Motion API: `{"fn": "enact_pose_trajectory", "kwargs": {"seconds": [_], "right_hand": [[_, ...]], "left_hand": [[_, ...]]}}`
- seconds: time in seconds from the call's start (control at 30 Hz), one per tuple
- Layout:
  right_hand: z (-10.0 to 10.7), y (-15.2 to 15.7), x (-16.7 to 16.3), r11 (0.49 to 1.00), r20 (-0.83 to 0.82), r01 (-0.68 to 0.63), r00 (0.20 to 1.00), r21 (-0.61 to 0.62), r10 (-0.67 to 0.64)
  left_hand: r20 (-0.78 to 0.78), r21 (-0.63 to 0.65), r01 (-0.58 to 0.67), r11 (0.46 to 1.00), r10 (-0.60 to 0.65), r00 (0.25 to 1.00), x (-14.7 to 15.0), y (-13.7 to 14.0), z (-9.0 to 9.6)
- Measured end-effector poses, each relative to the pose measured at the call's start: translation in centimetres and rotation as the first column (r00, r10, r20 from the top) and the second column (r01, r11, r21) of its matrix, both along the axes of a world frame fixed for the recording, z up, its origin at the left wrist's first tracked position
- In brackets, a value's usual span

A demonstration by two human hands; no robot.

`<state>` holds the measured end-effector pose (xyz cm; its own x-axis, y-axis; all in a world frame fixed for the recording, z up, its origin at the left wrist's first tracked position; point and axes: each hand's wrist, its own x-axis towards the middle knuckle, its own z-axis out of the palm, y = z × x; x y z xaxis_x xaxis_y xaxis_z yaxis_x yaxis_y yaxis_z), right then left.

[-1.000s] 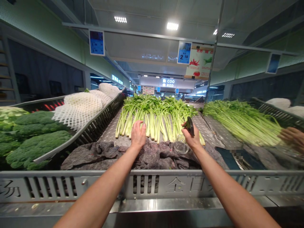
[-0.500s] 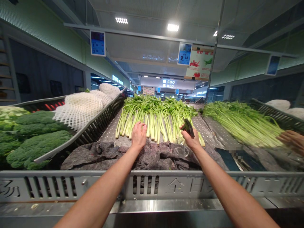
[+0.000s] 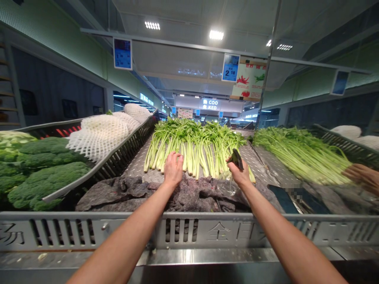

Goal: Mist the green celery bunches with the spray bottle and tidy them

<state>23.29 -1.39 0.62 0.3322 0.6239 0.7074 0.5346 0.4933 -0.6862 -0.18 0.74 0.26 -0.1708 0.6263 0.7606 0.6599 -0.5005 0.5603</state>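
Note:
A wide row of celery (image 3: 197, 152) lies on the dark textured shelf, leaves to the back and pale stalk ends toward me. My left hand (image 3: 173, 169) is over the stalk ends left of centre, its fingers curled round the celery there; the fingertips are partly hidden. To the right, my right hand (image 3: 240, 173) is closed round a spray bottle (image 3: 236, 158) with a black trigger head. Its clear body (image 3: 226, 185) hangs below the hand, in front of the stalk ends. Under both hands runs a crumpled dark grey cloth (image 3: 118, 193).
A black crate (image 3: 118, 152) at the left holds broccoli (image 3: 49, 181) and net-wrapped vegetables (image 3: 100, 132). A grey slotted front rail (image 3: 130, 225) crosses before me. At the right stands a mirror (image 3: 296, 157) reflecting the celery, with a dark phone-like slab (image 3: 281, 197) near its base.
My right hand and the spray bottle have shifted very slightly to the right. My left hand and the celery look the same.

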Motion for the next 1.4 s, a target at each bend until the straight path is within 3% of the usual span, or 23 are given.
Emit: {"fn": "enact_pose_trajectory", "kwargs": {"seconds": [0.33,0.7,0.97,1.1,1.4], "right_hand": [[-0.1,0.5,0.4,0.993,-0.04,0.088,0.996,0.072,-0.086],[0.3,-0.5,-0.4,0.999,0.088,0.018,0.996,0.04,-0.021],[1.9,0.3,-2.2,0.996,0.068,0.022,0.997,0.092,-0.029],[3.0,0.6,-3.6,0.998,0.056,0.024,0.998,0.062,-0.028],[1.1,1.6,-5.8,0.996,-0.017,-0.05,0.999,0.073,0.051]], "left_hand": [[0.018,0.067,0.009,0.998,-0.01,1.0,0.0,0.3,-0.2],[0.027,0.188,0.081,0.979,-0.087,0.996,0.1,0.0,-0.1],[-0.006,0.173,0.095,0.98,-0.096,0.995,0.2,0.2,-0.2],[-0.001,0.164,0.086,0.983,-0.087,0.996,0.0,0.2,-0.1],[-0.051,0.091,0.109,0.99,-0.105,0.993,0.5,-0.1,-0.2]]}}
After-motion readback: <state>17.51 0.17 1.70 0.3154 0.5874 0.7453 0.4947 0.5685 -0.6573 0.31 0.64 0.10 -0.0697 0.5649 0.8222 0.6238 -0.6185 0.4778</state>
